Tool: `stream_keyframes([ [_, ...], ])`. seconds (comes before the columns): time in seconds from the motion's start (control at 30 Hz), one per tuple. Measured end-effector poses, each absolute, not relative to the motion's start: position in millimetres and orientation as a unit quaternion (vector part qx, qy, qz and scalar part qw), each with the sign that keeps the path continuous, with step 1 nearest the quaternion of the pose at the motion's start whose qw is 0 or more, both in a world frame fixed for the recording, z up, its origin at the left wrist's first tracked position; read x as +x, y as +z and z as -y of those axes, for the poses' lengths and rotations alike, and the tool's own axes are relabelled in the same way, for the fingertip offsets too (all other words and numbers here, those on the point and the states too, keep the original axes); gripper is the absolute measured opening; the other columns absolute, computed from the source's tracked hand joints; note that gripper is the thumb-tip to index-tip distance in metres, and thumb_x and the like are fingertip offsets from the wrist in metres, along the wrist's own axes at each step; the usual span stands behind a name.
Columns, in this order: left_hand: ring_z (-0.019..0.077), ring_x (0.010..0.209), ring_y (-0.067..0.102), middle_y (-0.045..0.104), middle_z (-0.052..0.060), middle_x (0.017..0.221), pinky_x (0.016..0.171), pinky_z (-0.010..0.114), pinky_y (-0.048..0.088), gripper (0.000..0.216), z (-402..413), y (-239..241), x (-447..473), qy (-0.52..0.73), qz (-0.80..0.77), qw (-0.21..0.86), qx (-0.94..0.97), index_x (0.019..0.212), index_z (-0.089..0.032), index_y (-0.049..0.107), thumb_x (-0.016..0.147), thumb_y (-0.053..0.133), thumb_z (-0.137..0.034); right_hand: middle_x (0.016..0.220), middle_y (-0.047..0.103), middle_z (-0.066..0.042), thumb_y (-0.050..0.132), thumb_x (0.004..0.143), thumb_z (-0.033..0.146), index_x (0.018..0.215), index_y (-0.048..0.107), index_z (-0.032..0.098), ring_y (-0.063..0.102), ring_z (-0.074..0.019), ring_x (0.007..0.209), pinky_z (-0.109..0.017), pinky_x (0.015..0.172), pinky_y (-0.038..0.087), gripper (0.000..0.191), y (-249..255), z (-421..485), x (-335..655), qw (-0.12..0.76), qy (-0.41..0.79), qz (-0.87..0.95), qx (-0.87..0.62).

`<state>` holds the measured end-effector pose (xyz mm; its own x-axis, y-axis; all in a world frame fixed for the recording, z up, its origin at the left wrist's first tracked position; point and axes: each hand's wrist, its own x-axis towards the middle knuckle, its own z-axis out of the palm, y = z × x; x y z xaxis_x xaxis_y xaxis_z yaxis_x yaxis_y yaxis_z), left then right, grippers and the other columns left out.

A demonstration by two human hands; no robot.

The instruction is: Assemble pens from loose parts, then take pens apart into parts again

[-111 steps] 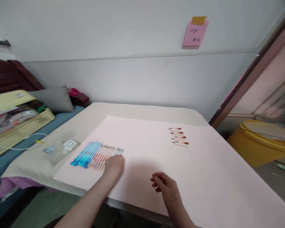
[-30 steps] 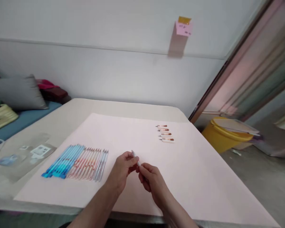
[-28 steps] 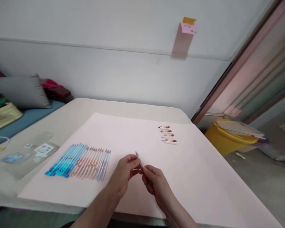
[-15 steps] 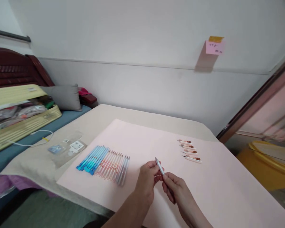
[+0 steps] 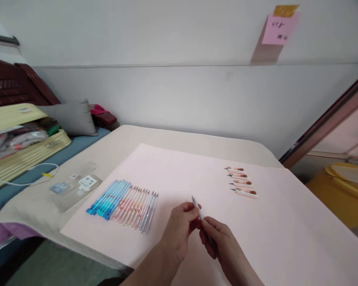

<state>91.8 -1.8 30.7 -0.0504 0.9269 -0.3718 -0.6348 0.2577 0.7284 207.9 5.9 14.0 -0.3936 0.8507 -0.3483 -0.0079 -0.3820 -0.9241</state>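
Note:
A slim whitish pen (image 5: 195,201) points up and away between my two hands. My left hand (image 5: 181,222) pinches it near the upper end. Lower down the barrel, my right hand (image 5: 216,234) has its fingers closed round it, hiding most of that part. To the left lies a row of pens: blue ones (image 5: 110,198), then pinkish ones (image 5: 134,206), then greyish clear ones (image 5: 150,210). On the right, several short pieces with dark thin tips and brown-and-pink prints (image 5: 241,183), perhaps pen parts, lie in a column, each beside a white strip.
Pale pink paper (image 5: 179,171) covers much of the beige-clothed table (image 5: 185,137). Clear plastic packaging (image 5: 74,190) lies at the left. Beyond it are a yellow container (image 5: 56,143) and a grey cushion (image 5: 71,117). A pink note (image 5: 279,29) hangs on the wall; a yellow tub (image 5: 334,194) stands right.
The view has tilted down and shifted slightly, so the note sits higher. Both hands keep hold of the pen, which my left fingers now cover a little more near its tip.

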Motion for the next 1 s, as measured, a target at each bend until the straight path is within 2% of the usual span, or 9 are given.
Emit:
stream_keyframes([
  [0.13, 0.0090, 0.056, 0.046, 0.048, -0.001, 0.060, 0.064, 0.027, 0.039, 0.016, 5.2, 35.4, 93.2, 0.577, -0.440, 0.666, 0.174, 0.067, -0.013, 0.057, 0.067, 0.068, -0.023, 0.050, 0.045, 0.004, 0.052, 0.079, 0.043, 0.067, 0.049, 0.016, 0.028, -0.0038, 0.034, -0.024, 0.040, 0.010, 0.030, 19.0, -1.8, 213.2, 0.302, 0.692, 0.465, -0.463],
  [0.37, 0.0106, 0.057, 0.047, 0.047, -0.001, 0.061, 0.064, 0.029, 0.041, 0.021, 9.9, 37.0, 94.6, 0.568, -0.456, 0.663, 0.171, 0.061, -0.015, 0.049, 0.064, 0.070, -0.022, 0.050, 0.046, 0.004, 0.056, 0.075, 0.043, 0.067, 0.049, 0.016, 0.029, -0.0043, 0.034, -0.024, 0.040, 0.011, 0.029, 20.7, 3.5, 213.8, 0.297, 0.692, 0.470, -0.461],
  [0.5, 0.0125, 0.064, 0.052, 0.053, 0.001, 0.070, 0.069, 0.032, 0.043, 0.017, 9.7, 35.1, 93.5, 0.579, -0.455, 0.651, 0.181, 0.070, -0.016, 0.056, 0.063, 0.070, -0.021, 0.051, 0.047, 0.004, 0.056, 0.075, 0.044, 0.069, 0.052, 0.016, 0.028, -0.0040, 0.035, -0.023, 0.039, 0.011, 0.029, 20.6, 1.8, 215.8, 0.298, 0.691, 0.468, -0.464],
  [0.6, 0.0148, 0.075, 0.055, 0.060, 0.005, 0.086, 0.076, 0.033, 0.042, 0.026, 9.6, 34.7, 90.5, 0.575, -0.445, 0.659, 0.191, 0.087, -0.017, 0.062, 0.063, 0.071, -0.023, 0.051, 0.047, 0.004, 0.056, 0.074, 0.046, 0.071, 0.054, 0.016, 0.027, -0.0038, 0.035, -0.022, 0.039, 0.010, 0.030, 19.8, -0.7, 218.0, 0.305, 0.685, 0.459, -0.476],
  [0.67, 0.0160, 0.081, 0.056, 0.062, 0.007, 0.091, 0.079, 0.032, 0.040, 0.028, 9.6, 35.0, 88.1, 0.568, -0.436, 0.668, 0.205, 0.091, -0.017, 0.064, 0.064, 0.069, -0.023, 0.051, 0.047, 0.004, 0.056, 0.074, 0.045, 0.072, 0.055, 0.015, 0.026, -0.0036, 0.035, -0.022, 0.039, 0.010, 0.030, 19.2, -2.0, 218.7, 0.309, 0.684, 0.456, -0.479],
  [0.9, 0.0187, 0.091, 0.054, 0.061, 0.009, 0.100, 0.079, 0.031, 0.039, 0.026, 8.6, 29.7, 82.8, 0.574, -0.444, 0.657, 0.203, 0.092, -0.016, 0.066, 0.067, 0.066, -0.021, 0.052, 0.047, 0.004, 0.054, 0.077, 0.040, 0.073, 0.054, 0.015, 0.027, -0.0035, 0.035, -0.022, 0.039, 0.011, 0.025, 15.7, -1.6, 215.6, 0.298, 0.687, 0.460, -0.477],
  [1.0, 0.0169, 0.082, 0.055, 0.061, 0.008, 0.094, 0.077, 0.031, 0.040, 0.019, 8.1, 29.0, 82.5, 0.568, -0.439, 0.662, 0.216, 0.085, -0.015, 0.067, 0.067, 0.066, -0.023, 0.051, 0.047, 0.004, 0.054, 0.076, 0.041, 0.072, 0.054, 0.015, 0.027, -0.0038, 0.035, -0.022, 0.039, 0.011, 0.026, 14.7, -0.9, 215.5, 0.299, 0.686, 0.461, -0.477],
])
